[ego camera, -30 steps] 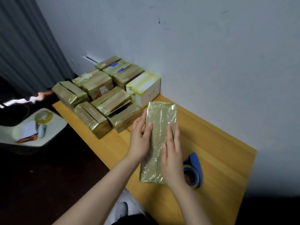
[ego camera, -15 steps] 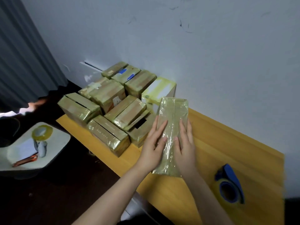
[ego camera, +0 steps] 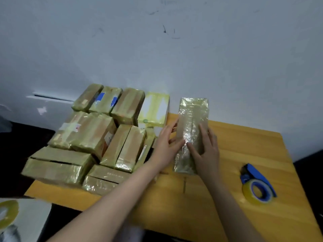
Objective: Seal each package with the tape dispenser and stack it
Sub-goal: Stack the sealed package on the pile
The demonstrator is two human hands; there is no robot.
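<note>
So the taped-up package (ego camera: 191,130) lies flat on the yellow table (ego camera: 248,147), long side pointing at the wall (ego camera: 192,58). Both hands are on it with fingers pretty much straight, not gripping: left hand (ego camera: 166,147) against its 9 o'clock edge, right hand (ego camera: 207,151) pressing flat on top. The pile of wrapped boxes (ego camera: 90,137) sits at 9 o'clock, and the blue tape dispenser (ego camera: 257,186) is off at 4 o'clock, well apart.
</note>
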